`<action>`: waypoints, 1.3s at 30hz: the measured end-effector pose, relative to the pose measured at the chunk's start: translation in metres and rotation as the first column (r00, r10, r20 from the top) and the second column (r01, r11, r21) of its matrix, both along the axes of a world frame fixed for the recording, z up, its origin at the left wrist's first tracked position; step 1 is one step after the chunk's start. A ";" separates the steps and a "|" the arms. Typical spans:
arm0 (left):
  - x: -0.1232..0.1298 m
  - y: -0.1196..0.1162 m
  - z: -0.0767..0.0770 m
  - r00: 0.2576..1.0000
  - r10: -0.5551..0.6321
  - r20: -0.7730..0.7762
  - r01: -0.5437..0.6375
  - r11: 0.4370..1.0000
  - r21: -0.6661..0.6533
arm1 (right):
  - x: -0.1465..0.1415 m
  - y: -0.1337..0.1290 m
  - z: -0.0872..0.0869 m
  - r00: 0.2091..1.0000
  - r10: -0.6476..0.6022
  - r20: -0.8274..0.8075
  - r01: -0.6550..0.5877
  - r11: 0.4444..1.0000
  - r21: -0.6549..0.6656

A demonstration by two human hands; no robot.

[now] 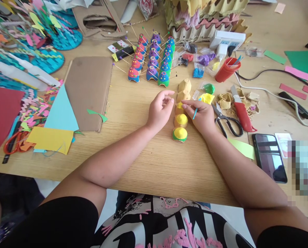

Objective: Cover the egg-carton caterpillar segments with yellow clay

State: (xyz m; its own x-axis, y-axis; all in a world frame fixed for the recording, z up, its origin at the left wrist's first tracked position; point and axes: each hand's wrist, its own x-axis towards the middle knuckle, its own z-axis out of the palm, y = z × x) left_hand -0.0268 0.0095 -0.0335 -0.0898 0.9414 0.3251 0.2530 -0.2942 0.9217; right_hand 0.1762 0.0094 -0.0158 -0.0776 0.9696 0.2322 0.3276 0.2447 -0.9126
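A strip of egg-carton cups [184, 95] runs away from me on the table. Its nearest cup has a yellow clay top [180, 133] and a green lower band; the second cup [181, 120] is topped with yellow. On the third cup lies a smaller patch of yellow clay [180, 105], touched by the fingertips of my right hand [200, 113]. That hand also grips a thin blue stick [195, 113]. My left hand [161, 108] is just left of the strip, fingers loosely bent and apart, with nothing visible in them.
Beyond my hands stand painted carton caterpillars [153, 58] with thin sticks poking out. Scissors [230, 121], a red-handled knife [242, 112], yellow clay [207, 98] and a phone [269, 157] lie right. A red cup [227, 70] stands farther back; cardboard [89, 93] lies left.
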 end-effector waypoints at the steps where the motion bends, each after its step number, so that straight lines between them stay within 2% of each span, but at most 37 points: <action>1: -0.001 0.000 0.000 1.000 0.003 0.004 -0.003 1.000 0.012 | 0.000 0.000 0.000 1.000 0.002 0.001 -0.002 1.000 0.002; 3: -0.002 0.000 0.001 1.000 -0.004 -0.015 0.005 0.999 0.038 | 0.000 0.000 0.000 1.000 0.006 0.003 -0.006 1.000 0.007; 10: -0.003 -0.005 0.009 0.967 -0.088 -0.237 0.109 0.991 0.074 | 0.000 -0.002 0.004 1.000 0.013 0.013 -0.013 1.000 0.014; 17: -0.003 -0.004 0.006 0.954 -0.088 -0.285 0.115 0.990 0.079 | -0.001 -0.006 0.008 0.999 0.026 0.048 -0.028 0.998 0.047; 21: -0.003 -0.004 0.006 0.951 -0.096 -0.292 0.120 0.991 0.066 | -0.001 -0.007 0.013 0.999 0.038 0.038 -0.040 0.997 0.069; 25: -0.003 -0.005 0.008 0.955 -0.109 -0.277 0.130 0.990 0.059 | 0.003 -0.006 0.011 0.997 -0.007 0.071 0.000 0.995 0.096; 31: -0.003 -0.005 0.012 0.961 -0.117 -0.249 0.129 0.991 0.033 | 0.005 -0.002 0.003 0.991 -0.022 0.129 0.015 0.998 0.059; 39: -0.004 -0.007 0.015 0.969 -0.114 -0.218 0.117 0.993 0.004 | 0.003 -0.004 0.006 0.991 -0.018 0.135 0.010 0.998 0.063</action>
State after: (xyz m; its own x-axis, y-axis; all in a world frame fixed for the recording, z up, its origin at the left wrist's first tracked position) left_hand -0.0305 0.0028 -0.0185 0.0936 0.9356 0.3404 0.4098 -0.3478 0.8433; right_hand 0.1791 0.0050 -0.0102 -0.0990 0.9550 0.2797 0.4512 0.2936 -0.8428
